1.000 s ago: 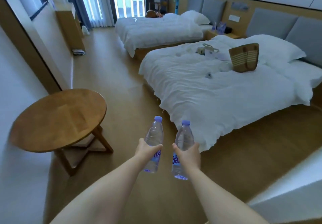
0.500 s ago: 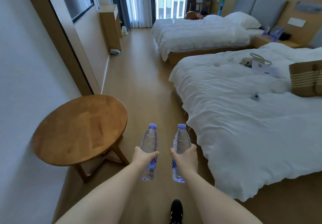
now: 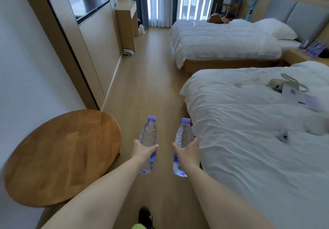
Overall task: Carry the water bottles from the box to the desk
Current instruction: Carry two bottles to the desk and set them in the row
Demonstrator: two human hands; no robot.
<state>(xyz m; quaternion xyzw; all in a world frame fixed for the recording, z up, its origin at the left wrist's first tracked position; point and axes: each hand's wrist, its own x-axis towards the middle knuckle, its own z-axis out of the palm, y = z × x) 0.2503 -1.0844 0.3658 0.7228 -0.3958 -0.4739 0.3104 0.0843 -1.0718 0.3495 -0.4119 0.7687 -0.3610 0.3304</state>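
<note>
2 clear plastic water bottles, blue caps and blue labels, water inside, both upright over the wood-plank floor [image 3: 142,79]. Left hand [image 3: 142,151] grips the left bottle [image 3: 148,136] at mid-body; right hand [image 3: 187,151] grips the right bottle [image 3: 184,137] the same way. Bottles side by side, apart, not touching. Round wooden surface [image 3: 60,157] left of the left hand. 2 beds: near bed [image 3: 249,139], white wrinkled duvet, just right of the right hand; far bed [image 3: 222,40] ahead of it.
</note>
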